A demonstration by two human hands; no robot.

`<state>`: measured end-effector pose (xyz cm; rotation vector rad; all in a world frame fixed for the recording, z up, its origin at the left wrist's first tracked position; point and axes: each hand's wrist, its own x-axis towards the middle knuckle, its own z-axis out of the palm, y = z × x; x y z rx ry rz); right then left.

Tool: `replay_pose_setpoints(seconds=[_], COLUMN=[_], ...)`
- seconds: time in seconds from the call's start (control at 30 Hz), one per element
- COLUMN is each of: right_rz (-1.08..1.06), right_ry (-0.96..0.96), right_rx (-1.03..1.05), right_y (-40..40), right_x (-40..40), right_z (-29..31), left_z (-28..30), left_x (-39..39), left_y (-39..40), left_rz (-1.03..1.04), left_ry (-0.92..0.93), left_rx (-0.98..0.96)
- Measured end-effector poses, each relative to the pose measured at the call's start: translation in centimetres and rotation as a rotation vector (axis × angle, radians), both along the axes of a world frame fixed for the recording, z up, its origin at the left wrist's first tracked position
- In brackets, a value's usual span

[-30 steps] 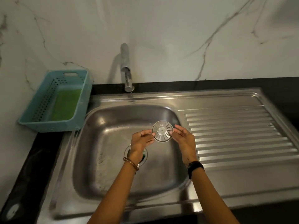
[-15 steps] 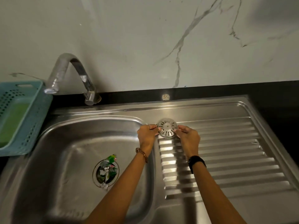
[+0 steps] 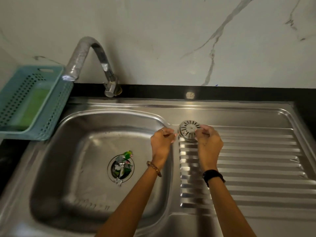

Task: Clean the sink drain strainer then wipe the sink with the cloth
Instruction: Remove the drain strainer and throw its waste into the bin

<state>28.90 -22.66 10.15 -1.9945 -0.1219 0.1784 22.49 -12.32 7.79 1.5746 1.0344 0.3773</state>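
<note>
The drain strainer [image 3: 189,130] sits at the top left corner of the ribbed drainboard [image 3: 253,161], just past the basin's rim, slotted face up. The right hand [image 3: 209,144] is at its 3 o'clock edge, fingertips pinched on the rim. The left hand [image 3: 162,142] is at 9 o'clock of the strainer, fingers curled loosely, tips just beside the rim; whether they touch it, I cannot tell. A beaded bracelet [image 3: 154,168] rides the left wrist, a black band [image 3: 213,176] the right.

Down in the sink basin [image 3: 82,151], the open drain hole [image 3: 121,168] lies at 8 o'clock from the strainer, well apart from it. It is stuffed with scraps [image 3: 123,164]: crumpled silver wrapper bits and green pieces, one green piece spilling over the ring at its 1 o'clock.

The tap [image 3: 89,53] arches from the back edge, its spout swung out to the left over a teal perforated basket [image 3: 56,106]. That basket stands on the black table [image 3: 153,91] at 9 o'clock of the basin, with something green [image 3: 32,108] lying inside. Behind everything, a white marble wall [image 3: 171,40] with grey veins.
</note>
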Motion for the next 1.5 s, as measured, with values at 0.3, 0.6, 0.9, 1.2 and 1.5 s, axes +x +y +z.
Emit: replay_pose_setpoints(seconds=[0.3, 0.6, 0.9, 1.2, 1.5], right_rz=[0.359, 0.285, 0.397, 0.192, 0.096], right_ry=[0.272, 0.477, 0.272, 0.419, 0.735], right_rx=[-0.035, -0.461, -0.732, -0.279, 0.297], right_y=[8.9, 13.3, 15.4, 13.4, 11.4], right_x=[-13.0, -17.0, -18.4, -17.8, -18.6], right_z=[-4.2, -12.8, -15.0, -12.4, -7.2], left_z=[-6.0, -11.8, -13.9, -11.1, -6.0], left_x=[-14.9, -16.5, -16.3, -16.0, -20.3], left_y=[8.8, 15.3, 16.2, 16.8, 15.2], left_rz=[0.121, -0.455, -0.577, -0.316, -0.063], left_ry=[0.334, 0.427, 0.457, 0.22, 0.059], left_rx=[0.053, 0.361, 0.484, 0.32, 0.194])
